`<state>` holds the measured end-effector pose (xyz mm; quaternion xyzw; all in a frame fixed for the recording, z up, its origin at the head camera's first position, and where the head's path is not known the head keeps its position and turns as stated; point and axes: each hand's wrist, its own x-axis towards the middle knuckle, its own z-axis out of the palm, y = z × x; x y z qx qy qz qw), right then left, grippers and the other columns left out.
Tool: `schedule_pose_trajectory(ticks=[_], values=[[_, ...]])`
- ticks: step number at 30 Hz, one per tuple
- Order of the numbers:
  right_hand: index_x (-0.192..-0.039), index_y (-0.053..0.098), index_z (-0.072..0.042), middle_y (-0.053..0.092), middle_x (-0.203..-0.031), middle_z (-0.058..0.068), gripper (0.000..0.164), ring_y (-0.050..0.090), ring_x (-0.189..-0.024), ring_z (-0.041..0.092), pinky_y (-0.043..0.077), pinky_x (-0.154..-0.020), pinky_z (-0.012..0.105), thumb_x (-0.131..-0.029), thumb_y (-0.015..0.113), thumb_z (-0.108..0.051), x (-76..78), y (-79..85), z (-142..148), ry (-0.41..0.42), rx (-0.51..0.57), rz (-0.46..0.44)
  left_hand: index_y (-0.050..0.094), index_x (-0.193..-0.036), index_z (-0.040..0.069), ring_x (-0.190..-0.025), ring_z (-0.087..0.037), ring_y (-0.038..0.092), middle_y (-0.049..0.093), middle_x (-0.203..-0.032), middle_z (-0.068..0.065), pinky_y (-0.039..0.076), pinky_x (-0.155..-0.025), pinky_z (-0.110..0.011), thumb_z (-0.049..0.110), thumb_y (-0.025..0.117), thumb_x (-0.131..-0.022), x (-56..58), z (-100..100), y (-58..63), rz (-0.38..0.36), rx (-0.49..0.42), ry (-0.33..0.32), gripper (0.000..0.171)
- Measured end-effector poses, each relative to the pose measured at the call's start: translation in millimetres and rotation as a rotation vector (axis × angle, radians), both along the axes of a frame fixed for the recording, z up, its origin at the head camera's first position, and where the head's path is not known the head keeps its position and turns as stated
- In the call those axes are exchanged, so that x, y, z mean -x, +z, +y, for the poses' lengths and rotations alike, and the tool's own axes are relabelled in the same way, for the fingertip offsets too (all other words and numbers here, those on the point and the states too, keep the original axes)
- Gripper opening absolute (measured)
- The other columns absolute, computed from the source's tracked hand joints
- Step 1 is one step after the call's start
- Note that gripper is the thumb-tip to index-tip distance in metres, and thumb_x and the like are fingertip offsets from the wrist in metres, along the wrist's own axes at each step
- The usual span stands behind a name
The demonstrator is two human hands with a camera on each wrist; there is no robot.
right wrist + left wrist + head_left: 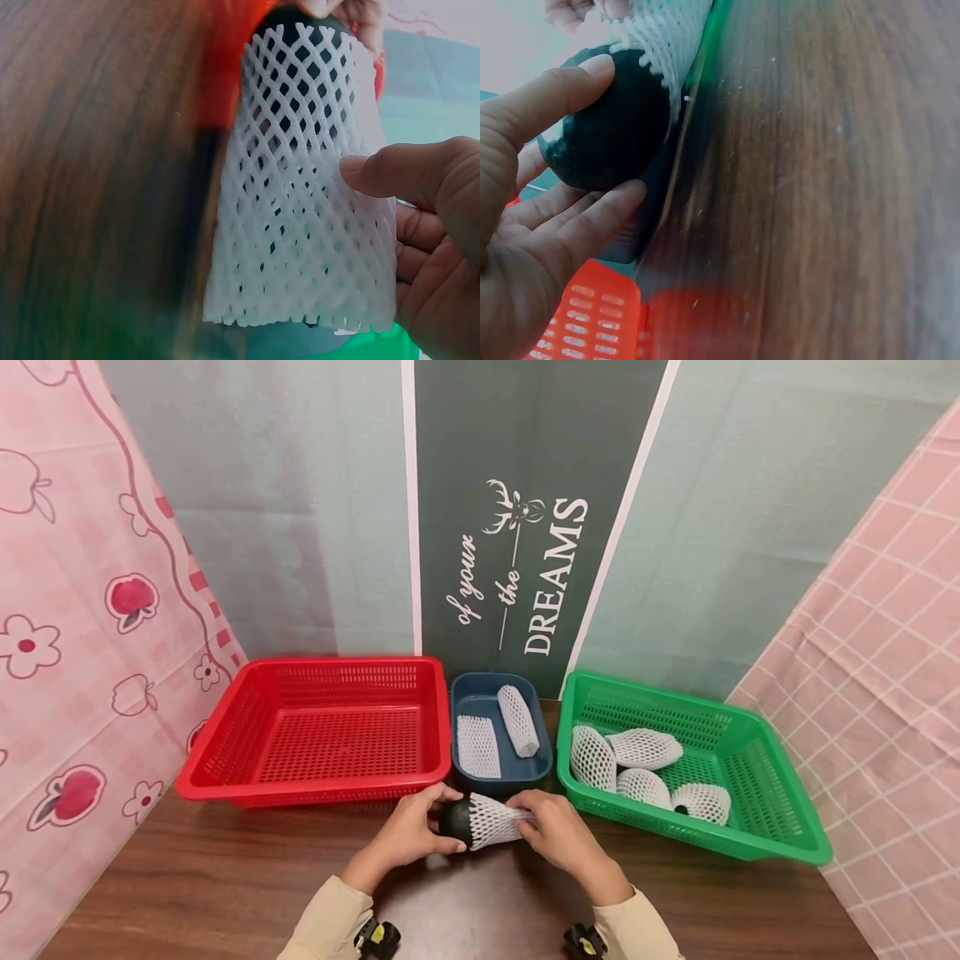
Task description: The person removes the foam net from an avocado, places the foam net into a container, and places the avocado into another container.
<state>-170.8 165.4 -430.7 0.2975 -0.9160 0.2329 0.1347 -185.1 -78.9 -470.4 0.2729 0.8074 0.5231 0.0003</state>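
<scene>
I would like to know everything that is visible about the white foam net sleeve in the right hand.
The foam net sleeve is white, a tube of soft-looking strands crossing into diamond-shaped openings, with jagged cut ends. It lies sideways, just in front of the blue tray. Its left end covers part of a dark, rounded fruit, which the left hand holds; the right hand grips the sleeve. Whether it touches the table is unclear.

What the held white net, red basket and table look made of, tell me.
White net: probably soft foam, matte; thick, puffy strands in diamond mesh.
Red basket: likely moulded plastic, slightly glossy; uniform color, regular slots.
Table: wood or wood-look laminate, faintly shiny; brown grain.
</scene>
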Motion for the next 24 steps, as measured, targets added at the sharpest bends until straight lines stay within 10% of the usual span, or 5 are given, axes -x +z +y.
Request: schedule_pose_trajectory(ticks=[24], values=[[-0.088, 0.067, -0.011, 0.066, -0.085, -0.003, 0.024, 0.059, -0.072, 0.01, 0.049, -0.062, 0.028, -0.07, 0.076, 0.002, -8.1, -1.4, 23, -0.111, 0.08, -0.036, 0.058, -0.109, 0.011, -0.083, -0.014, 0.06, 0.062, -0.104, 0.002, 0.052, -0.063, -0.024, 0.013, 0.088, -0.061, -16.8, -23, -0.5, 0.035, 0.02, 0.068, 0.057]])
